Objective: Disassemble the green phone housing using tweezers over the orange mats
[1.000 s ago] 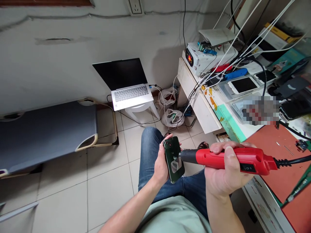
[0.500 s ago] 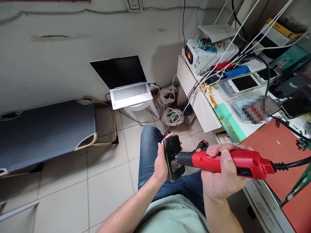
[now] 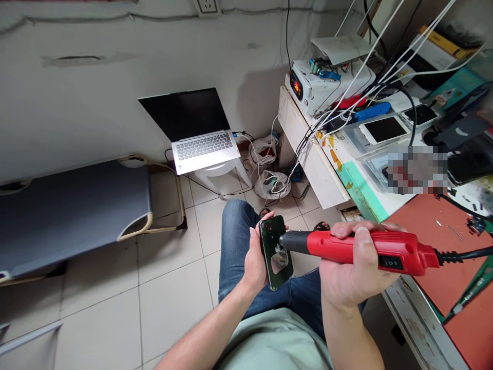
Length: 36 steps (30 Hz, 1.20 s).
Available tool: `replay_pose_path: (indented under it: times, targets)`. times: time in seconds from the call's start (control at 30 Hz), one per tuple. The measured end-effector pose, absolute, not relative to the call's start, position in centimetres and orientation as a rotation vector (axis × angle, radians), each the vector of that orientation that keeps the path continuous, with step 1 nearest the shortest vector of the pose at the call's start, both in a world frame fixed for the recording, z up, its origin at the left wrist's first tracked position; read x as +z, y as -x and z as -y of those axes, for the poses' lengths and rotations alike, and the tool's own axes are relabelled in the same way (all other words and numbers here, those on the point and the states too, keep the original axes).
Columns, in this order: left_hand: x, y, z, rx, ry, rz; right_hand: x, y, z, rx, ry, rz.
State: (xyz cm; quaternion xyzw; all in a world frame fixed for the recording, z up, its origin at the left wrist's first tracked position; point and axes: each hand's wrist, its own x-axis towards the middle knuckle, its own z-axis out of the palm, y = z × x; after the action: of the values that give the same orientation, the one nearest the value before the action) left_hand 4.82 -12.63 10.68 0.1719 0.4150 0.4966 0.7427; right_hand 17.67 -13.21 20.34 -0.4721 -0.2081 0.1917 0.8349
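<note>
A dark green phone [image 3: 272, 239], back side up and tilted, rests in my left hand [image 3: 254, 262], whose fingers wrap round its edges above my lap. On its lower back is a pale, shiny patch. My right hand [image 3: 356, 267] is closed round a red power tool [image 3: 339, 247] with a black nose and a small switch on its side. The tool's nose points left at the phone, near its upper right edge. Whether the tip touches the back cannot be made out.
The bench [image 3: 331, 172] on the right holds a red mat [image 3: 427, 231], phones, cables and a white device [image 3: 323, 85] with a lit display. An open laptop [image 3: 204, 144] stands on a stool ahead. A grey folding bed [image 3: 77, 205] lies left.
My right hand has moved the tool slightly up and to the right, showing more of the shiny patch on the phone. The phone and my left hand have barely moved.
</note>
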Motion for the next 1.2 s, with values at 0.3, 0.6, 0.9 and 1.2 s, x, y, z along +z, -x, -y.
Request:
replay_pose_path:
  times: [0.3, 0.6, 0.9, 1.2]
  targets:
    - [10.5, -5.0, 12.7, 1.086, -0.38, -0.902, 20.6, -17.1, 13.5, 0.42, 1.002, 0.441]
    - [10.7, -5.2, 12.6, 1.088, -0.38, -0.894, 20.3, -17.8, 13.4, 0.431, 1.006, 0.437]
    - [11.1, -5.3, 12.4, 1.085, -0.381, -0.926, 20.2, -18.4, 14.4, 0.382, 1.013, 0.54]
    - [10.8, -5.3, 12.7, 1.064, -0.332, -0.898, 20.3, -18.6, 15.0, 0.508, 0.969, 0.594]
